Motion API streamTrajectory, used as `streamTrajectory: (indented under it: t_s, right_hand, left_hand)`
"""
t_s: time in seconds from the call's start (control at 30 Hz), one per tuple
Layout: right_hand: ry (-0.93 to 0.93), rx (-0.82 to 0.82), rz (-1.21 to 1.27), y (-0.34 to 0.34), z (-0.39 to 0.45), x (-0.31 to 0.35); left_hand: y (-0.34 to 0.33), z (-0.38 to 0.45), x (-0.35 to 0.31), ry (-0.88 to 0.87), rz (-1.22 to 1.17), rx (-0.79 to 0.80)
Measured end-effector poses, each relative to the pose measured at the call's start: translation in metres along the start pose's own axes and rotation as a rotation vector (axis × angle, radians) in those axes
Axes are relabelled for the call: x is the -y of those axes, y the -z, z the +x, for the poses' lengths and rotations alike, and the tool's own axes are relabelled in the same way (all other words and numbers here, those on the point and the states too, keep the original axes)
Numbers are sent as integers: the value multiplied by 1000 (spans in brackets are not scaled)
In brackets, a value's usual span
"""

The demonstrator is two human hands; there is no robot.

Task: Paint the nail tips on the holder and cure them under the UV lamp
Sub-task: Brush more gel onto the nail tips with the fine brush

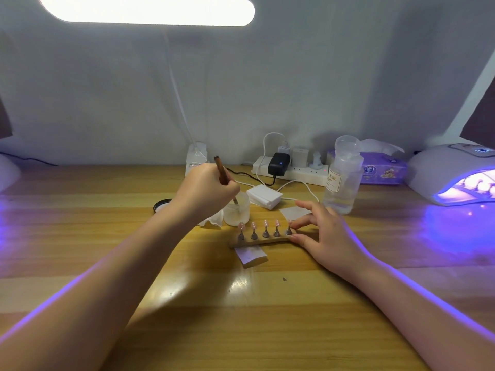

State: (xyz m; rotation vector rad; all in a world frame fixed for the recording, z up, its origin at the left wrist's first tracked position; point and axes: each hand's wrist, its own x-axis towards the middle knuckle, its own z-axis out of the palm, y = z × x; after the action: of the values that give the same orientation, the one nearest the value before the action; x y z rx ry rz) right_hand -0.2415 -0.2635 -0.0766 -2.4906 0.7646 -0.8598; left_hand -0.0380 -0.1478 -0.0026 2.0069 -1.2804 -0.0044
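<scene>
Left hand (206,191) curled round a brown brush (221,172), handle tilted up toward the wall, bristle end down inside a small frosted cup (237,212). Cup near mid-worktop, just behind the holder's left end, crumpled white tissue (213,219) touching its left side.

Right hand (324,234) relaxed and fairly wide, fingers straight, fingertips (296,224) touching the right end of the holder (258,241), thumb against its front right corner. Nothing gripped.

Holder: wooden strip at mid-worktop, lying slightly askew, five metal stands in a row, each topped with a pink nail tip (253,224). Rightmost tip partly hidden by the fingers. Small paper pad (251,257) under the holder's front edge, poking out toward the near edge.

UV lamp (452,174) at the far right edge of the worktop (241,317), lit, purple glow spilling over the wood and both forearms. Something inside the lamp, too blurred to tell.

Along the far edge by the wall: white power strip (292,171) with black adapter (279,163) and white plugs, clear bottle (342,178) with a label, purple tissue pack (384,170) between bottle and lamp. White block (263,196) with cable in front of the strip. White square wipe (293,212) just behind the right hand. Dark round lid (162,204) left of the left wrist. Desk lamp base (196,158) behind the left hand, its bright bar (147,9) overhead.
</scene>
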Motion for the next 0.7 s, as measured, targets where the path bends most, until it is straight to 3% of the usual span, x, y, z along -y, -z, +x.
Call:
streamTrajectory:
  t_s: [0.1,0.27,0.5,0.7]
  right_hand:
    - [1,2,4,0,0,0]
    - [5,3,1,0,0,-1]
    - [6,-4,0,0,0,-2]
    - [3,1,-3,-1,1,-2]
  left_hand:
    - [2,0,0,-9,18,11]
    - [12,5,2,-35,-6,-162]
    - [13,5,3,-87,5,-255]
    - [8,4,6,-41,21,-157]
